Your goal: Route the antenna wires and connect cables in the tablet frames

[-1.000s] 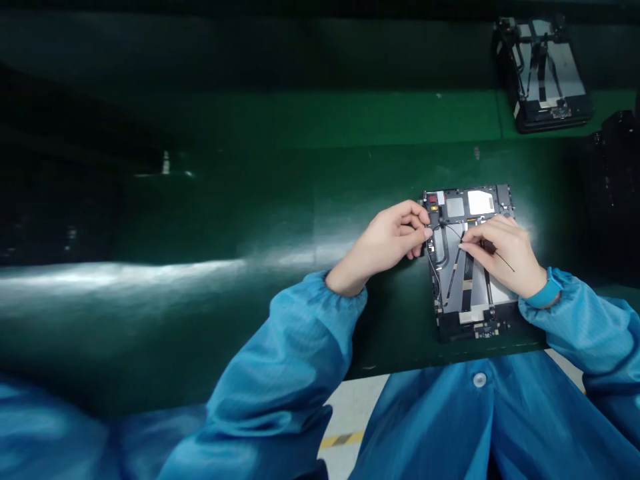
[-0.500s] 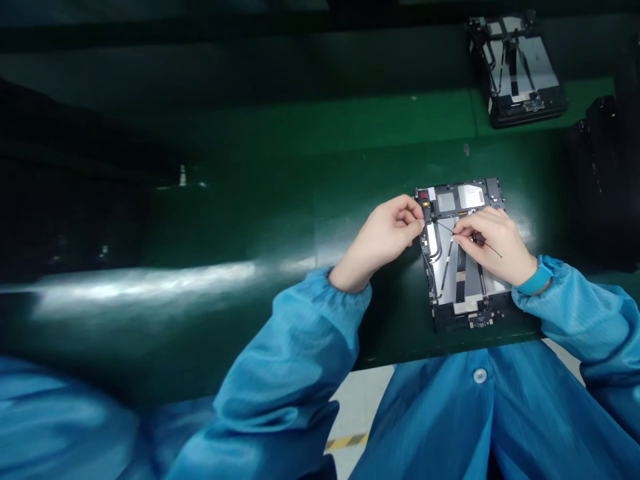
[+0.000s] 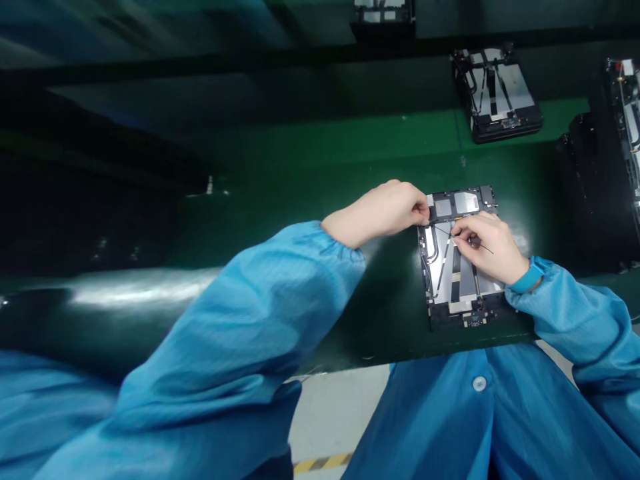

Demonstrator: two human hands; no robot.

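Observation:
An opened tablet (image 3: 467, 283) lies on the green mat in front of me, its silver plate, ribbon cables and small boards exposed. My right hand (image 3: 490, 245) is above its upper middle, thumb and forefinger closed on a thin black wire (image 3: 442, 231). One end of that wire sticks out to the right under my palm; the other runs toward the tablet's upper left. There my left hand (image 3: 391, 208) bends over the corner with its fingertips pinched together. Whatever those fingertips hold, if anything, is hidden.
A stack of opened tablets (image 3: 505, 93) stands at the back right. More dark devices (image 3: 613, 167) are piled along the right edge. The green mat (image 3: 280, 200) stretches left, and a co-worker's blue sleeve (image 3: 45, 407) shows at the lower left.
My left hand has turned over more at the tablet's upper left corner, its wrist higher and forearm flatter. My right hand keeps its pinch on the wire. The camera view has shifted slightly.

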